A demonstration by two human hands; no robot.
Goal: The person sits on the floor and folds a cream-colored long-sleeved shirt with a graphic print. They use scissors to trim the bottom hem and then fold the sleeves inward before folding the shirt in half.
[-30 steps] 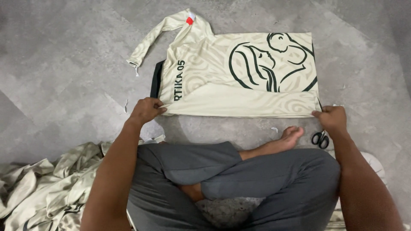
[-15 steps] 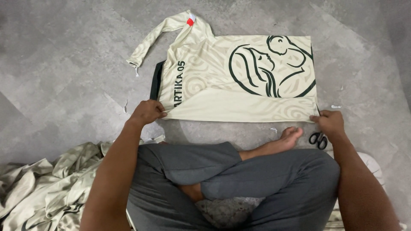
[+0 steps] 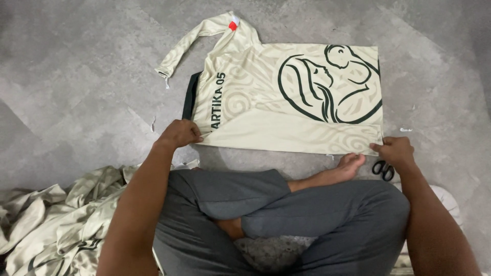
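On the grey floor (image 3: pixel 76 76) lies a folded cream shirt (image 3: pixel 286 102). Both arms reach forward. The left hand (image 3: pixel 179 134) and right hand (image 3: pixel 394 151) each pinch its near corners.

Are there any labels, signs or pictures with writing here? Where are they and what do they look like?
Small tag: red and white patch near the top of the cream shirt, by its long sleeve.
Printed lettering: dark green line running up the shirt's left side, just above the left hand.
Drawn emblem: big dark green round outline picture on the shirt's right half, above the right hand.
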